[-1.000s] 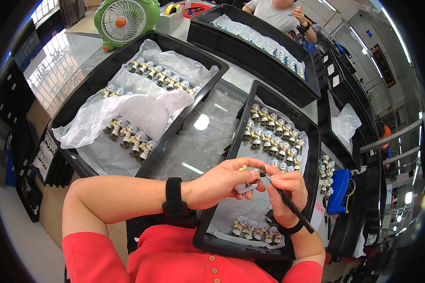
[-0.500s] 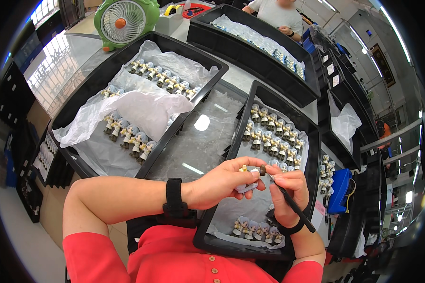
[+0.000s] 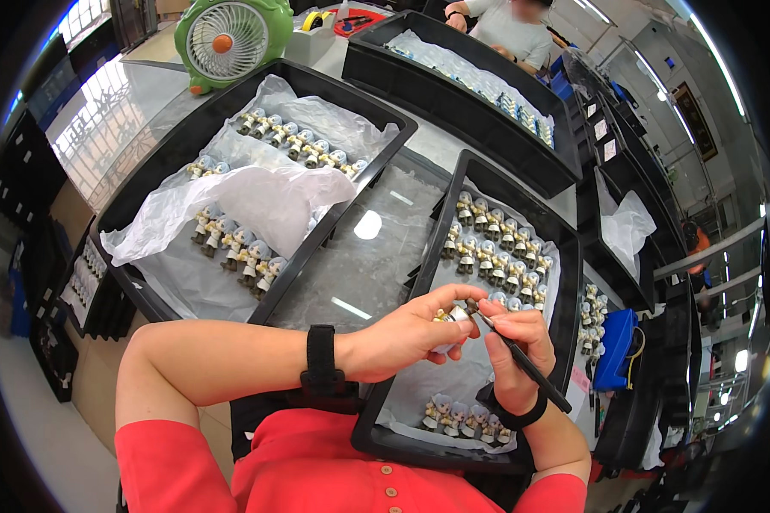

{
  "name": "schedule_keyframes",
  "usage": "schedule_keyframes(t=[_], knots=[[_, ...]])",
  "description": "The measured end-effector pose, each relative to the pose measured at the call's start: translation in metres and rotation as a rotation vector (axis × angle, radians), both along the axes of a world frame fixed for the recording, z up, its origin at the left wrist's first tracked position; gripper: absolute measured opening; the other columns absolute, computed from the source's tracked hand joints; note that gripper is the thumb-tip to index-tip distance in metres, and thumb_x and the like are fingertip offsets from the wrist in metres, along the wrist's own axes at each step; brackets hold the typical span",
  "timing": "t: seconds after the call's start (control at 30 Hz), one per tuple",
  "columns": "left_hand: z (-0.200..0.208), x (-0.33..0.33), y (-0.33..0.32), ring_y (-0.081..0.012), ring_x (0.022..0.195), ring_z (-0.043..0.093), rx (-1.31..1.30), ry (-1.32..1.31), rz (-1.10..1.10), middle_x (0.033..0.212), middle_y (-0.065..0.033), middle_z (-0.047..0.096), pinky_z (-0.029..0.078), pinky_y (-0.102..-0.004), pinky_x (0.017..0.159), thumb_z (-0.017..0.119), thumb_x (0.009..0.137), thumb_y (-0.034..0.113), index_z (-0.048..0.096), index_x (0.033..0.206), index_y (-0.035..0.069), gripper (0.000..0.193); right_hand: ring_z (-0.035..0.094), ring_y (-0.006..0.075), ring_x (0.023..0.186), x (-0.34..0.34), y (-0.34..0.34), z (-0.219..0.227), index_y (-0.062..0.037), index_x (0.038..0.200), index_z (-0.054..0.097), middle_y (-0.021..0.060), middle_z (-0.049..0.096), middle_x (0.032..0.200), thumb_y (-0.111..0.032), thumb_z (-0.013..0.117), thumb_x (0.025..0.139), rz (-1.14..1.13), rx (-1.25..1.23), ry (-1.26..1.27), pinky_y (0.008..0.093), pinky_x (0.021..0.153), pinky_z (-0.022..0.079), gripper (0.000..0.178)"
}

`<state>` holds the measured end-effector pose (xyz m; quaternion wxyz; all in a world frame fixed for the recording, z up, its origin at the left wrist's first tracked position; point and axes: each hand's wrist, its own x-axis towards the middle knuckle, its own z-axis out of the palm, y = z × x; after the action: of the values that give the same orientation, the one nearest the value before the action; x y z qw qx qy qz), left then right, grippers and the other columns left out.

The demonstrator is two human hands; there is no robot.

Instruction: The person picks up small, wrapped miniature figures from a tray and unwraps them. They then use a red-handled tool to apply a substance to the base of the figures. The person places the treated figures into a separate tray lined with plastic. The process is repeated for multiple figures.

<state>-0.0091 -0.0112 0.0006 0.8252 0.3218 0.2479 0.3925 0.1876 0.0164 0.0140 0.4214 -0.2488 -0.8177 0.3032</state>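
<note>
My left hand point(image 3: 402, 339) is closed around a small figurine point(image 3: 458, 315) with pale blue-grey hair, white and gold clothes and dark legs. It lies tilted, legs toward my right hand, and my fingers hide part of it. Held like a pen in my right hand point(image 3: 522, 338) is a slim black pen-shaped tool point(image 3: 530, 369). Its narrow tip is at the figurine's dark legs; whether it touches them I cannot tell. Both hands are above a black tray point(image 3: 571, 282), lined with thin white sheet, where rows of similar figurines point(image 3: 496, 221) lie.
To the left, another black tray point(image 3: 137, 286) holds figurines and crumpled white sheet point(image 3: 257, 201). A green fan point(image 3: 225, 43) stands behind it. At the back is a deep black bin point(image 3: 462, 101), with a person point(image 3: 513, 34) beyond. A blue box point(image 3: 614, 349) sits at the right.
The figurine has turned in my left hand, showing more of its white and gold clothes. The tool's tip has shifted slightly left. Across the table, the other person's arm has moved left.
</note>
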Motion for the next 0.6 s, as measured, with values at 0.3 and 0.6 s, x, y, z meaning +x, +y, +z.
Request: schedule_keyframes(t=[0.3, 0.6], knots=[[-0.0010, 0.0005, -0.0004, -0.0073, 0.084, 0.050, -0.005, 0.001, 0.010, 0.104, 0.0019, 0.054, 0.041, -0.0237, 0.072, 0.054, 0.095, 0.024, 0.041, 0.133, 0.016, 0.041, 0.063, 0.0272, 0.100, -0.0038, -0.0008, -0.0040, -0.0025, 0.098, 0.057, 0.0116, 0.059, 0.096, 0.007, 0.064, 0.081, -0.016, -0.048, 0.037, 0.0395, 0.094, 0.048, 0.020], [0.0024, 0.0015, -0.0007, -0.0078, 0.083, 0.050, -0.003, 0.029, 0.022, 0.106, 0.0016, 0.053, 0.041, -0.0237, 0.072, 0.053, 0.095, 0.023, 0.041, 0.132, 0.016, 0.039, 0.063, 0.0270, 0.100, -0.0048, -0.0002, -0.0045, -0.0020, 0.098, 0.057, 0.0119, 0.059, 0.096, 0.007, 0.064, 0.081, -0.015, -0.070, 0.068, 0.0391, 0.094, 0.048, 0.020]])
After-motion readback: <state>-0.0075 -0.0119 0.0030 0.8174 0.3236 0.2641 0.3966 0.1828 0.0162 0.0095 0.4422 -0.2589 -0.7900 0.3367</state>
